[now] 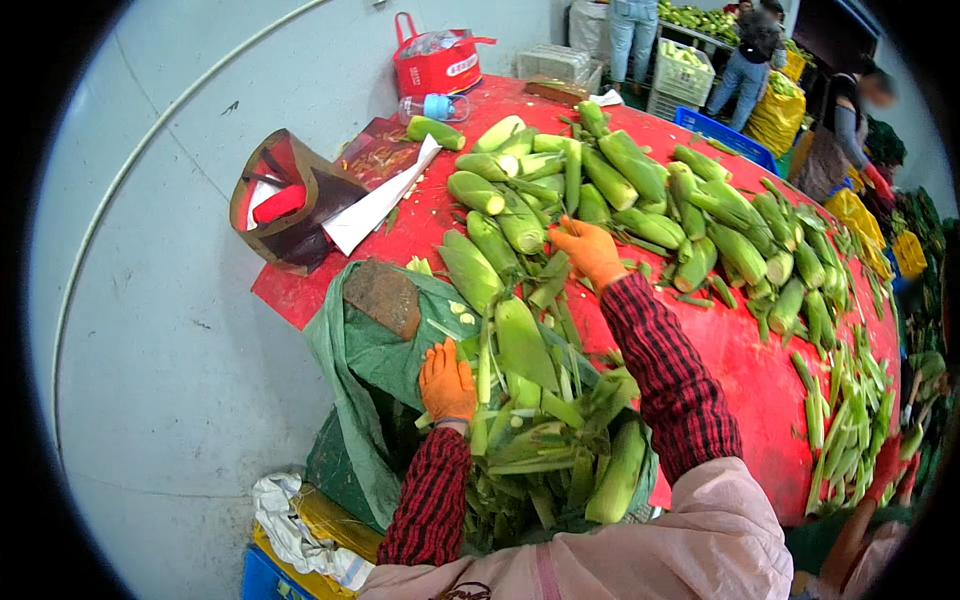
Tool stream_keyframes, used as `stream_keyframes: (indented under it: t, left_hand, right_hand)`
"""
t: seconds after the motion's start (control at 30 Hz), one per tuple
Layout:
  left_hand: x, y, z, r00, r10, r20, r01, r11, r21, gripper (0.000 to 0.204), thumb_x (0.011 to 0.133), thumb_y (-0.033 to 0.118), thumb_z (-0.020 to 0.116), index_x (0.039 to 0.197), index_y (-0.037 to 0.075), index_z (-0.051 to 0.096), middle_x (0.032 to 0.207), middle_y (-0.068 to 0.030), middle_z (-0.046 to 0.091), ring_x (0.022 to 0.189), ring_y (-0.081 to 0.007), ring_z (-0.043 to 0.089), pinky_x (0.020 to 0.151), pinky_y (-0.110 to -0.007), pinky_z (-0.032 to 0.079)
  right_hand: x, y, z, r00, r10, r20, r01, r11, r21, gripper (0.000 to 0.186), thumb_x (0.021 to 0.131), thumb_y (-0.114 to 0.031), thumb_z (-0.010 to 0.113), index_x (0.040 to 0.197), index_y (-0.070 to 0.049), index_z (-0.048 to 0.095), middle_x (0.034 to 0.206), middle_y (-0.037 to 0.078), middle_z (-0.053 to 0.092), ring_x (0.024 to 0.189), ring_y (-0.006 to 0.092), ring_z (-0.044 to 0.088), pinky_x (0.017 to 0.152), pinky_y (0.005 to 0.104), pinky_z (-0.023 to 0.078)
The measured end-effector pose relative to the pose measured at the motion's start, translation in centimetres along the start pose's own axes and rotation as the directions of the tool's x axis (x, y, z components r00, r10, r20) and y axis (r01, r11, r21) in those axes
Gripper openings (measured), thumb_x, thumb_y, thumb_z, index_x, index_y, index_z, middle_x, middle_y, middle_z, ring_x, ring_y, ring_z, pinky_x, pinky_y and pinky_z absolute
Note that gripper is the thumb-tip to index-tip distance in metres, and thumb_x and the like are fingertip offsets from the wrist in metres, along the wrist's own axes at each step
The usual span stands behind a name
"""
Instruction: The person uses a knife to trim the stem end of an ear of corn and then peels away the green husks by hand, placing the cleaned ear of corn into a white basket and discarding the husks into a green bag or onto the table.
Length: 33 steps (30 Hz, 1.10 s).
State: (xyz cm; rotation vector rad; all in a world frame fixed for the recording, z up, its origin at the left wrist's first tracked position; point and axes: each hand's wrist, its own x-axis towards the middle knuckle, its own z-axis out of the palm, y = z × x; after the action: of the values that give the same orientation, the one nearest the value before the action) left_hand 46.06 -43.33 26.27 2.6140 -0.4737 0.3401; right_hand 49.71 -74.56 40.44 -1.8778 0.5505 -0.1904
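My left hand (pixel 447 386), in an orange glove, lies with its fingers stretched out at the edge of a green woven sack (pixel 345 330), beside a husked-leaf heap (pixel 545 440) and a large ear of corn (pixel 522 340). It holds nothing that I can see. Farther out, my right hand (pixel 588 252), also gloved in orange, reaches to the near edge of a pile of green corn ears (pixel 630 165). Its fingers are apart next to the cut end of one corn ear (pixel 522 230). Its underside is hidden.
A flat brown block (pixel 383 298) rests on the sack. Left of the red table (pixel 740 400) stands a brown bag (pixel 300 200); a red bag (pixel 437 62) and a bottle (pixel 435 107) are at the back. Loose husks (pixel 850 420) lie at right, where another person's red-gloved hand (pixel 888 465) shows.
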Motion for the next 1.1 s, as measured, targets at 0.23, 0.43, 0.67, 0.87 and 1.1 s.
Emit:
stream_keyframes:
  t: [0.23,0.43,0.67,0.87,1.1]
  left_hand:
    - [0.4,0.4,-0.9,0.997,-0.032,0.066,0.032,0.999,-0.003,0.053,0.091,0.027,0.049,0.14,0.006,0.047,0.137,-0.0181,0.052,0.13,-0.0366,0.043,0.109,-0.048,0.029]
    - [0.2,0.7,-1.7,0.997,-0.019,0.073,0.02,1.0,-0.019,0.053,0.089,0.026,0.051,0.138,0.004,0.049,0.134,-0.0182,0.053,0.129,-0.0367,0.044,0.108,-0.047,0.03]
    - [0.3,0.3,-0.7,0.997,-0.053,0.056,0.055,0.998,-0.036,0.058,0.093,0.031,0.046,0.146,0.007,0.04,0.141,-0.0178,0.049,0.133,-0.0363,0.04,0.11,-0.048,0.029]
    - [0.6,-1.3,-1.4,0.979,-0.195,0.064,0.161,0.539,-0.827,0.053,0.098,0.03,0.047,0.145,0.005,0.042,0.139,-0.0124,0.053,0.127,-0.0243,0.05,0.107,-0.038,0.034]
    - [-8.7,3.6,-12.2,0.288,0.515,0.807,0.957,-0.148,-0.247,0.065,0.093,0.046,0.059,0.142,0.006,0.044,0.132,-0.0108,0.057,0.11,-0.022,0.061,0.087,-0.038,0.053]
  right_hand:
    - [14.9,-2.7,10.1,0.932,-0.363,0.008,0.272,0.685,-0.675,0.076,0.077,-0.052,0.067,0.132,-0.002,0.051,0.098,0.018,0.07,0.079,0.0324,0.069,0.074,0.0424,0.053]
    - [16.9,-2.0,12.3,0.972,-0.233,-0.027,0.15,0.705,-0.693,0.086,0.072,-0.047,0.074,0.129,0.012,0.048,0.098,0.021,0.07,0.087,0.0291,0.071,0.079,0.038,0.054]
    - [2.7,-2.2,3.2,0.995,-0.017,0.094,-0.017,0.934,0.356,0.046,0.076,-0.046,0.074,0.079,0.0,0.068,0.062,0.006,0.06,0.04,0.0114,0.047,0.04,0.0275,0.036]
    - [-18.2,-1.9,-2.1,0.966,-0.009,0.258,-0.116,0.877,0.467,0.037,0.09,-0.038,0.06,0.093,-0.003,0.072,0.07,0.007,0.07,0.04,0.0065,0.047,0.039,0.0203,0.034]
    - [-31.4,-1.5,1.2,0.867,0.013,0.498,-0.224,0.903,0.366,0.042,0.087,-0.043,0.062,0.094,-0.003,0.073,0.071,0.001,0.066,0.044,0.0056,0.044,0.041,0.0193,0.032]
